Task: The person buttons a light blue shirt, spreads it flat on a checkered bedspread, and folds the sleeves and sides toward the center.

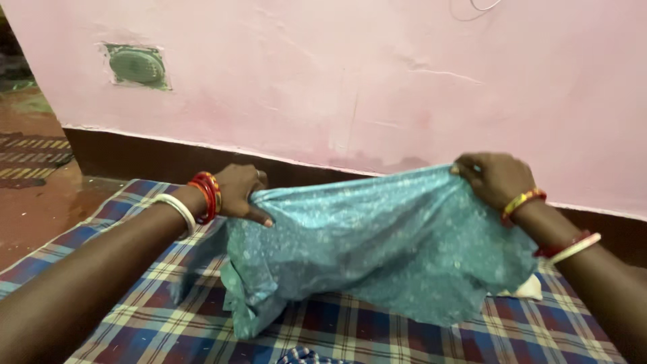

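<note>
1. Left hand: sitting left of centre in the frame, fingers closed and pinching one upper corner of the teal cloth; red bangles and a white bangle are circling the wrist
2. Right hand: sitting right of centre, slightly higher, fist closed and gripping the other upper corner of the same cloth; a yellow-and-red bangle is showing at the wrist, with a red and a white bangle further up the forearm
3. Teal cloth: patterned with small pale specks, stretching between the two hands across the middle of the frame, its top edge sagging a little; the lower part is hanging down and bunching onto the bedsheet at lower centre
4. Checked bedsheet: blue, maroon and cream plaid, filling the lower part of the frame beneath the cloth
5. White item: peeking out at the cloth's lower right edge, lying on the sheet; its kind cannot be told
6. Pink wall: filling the upper frame, with a dark brown base band along its foot
7. Round green fitting: sitting in the wall at upper left
</note>
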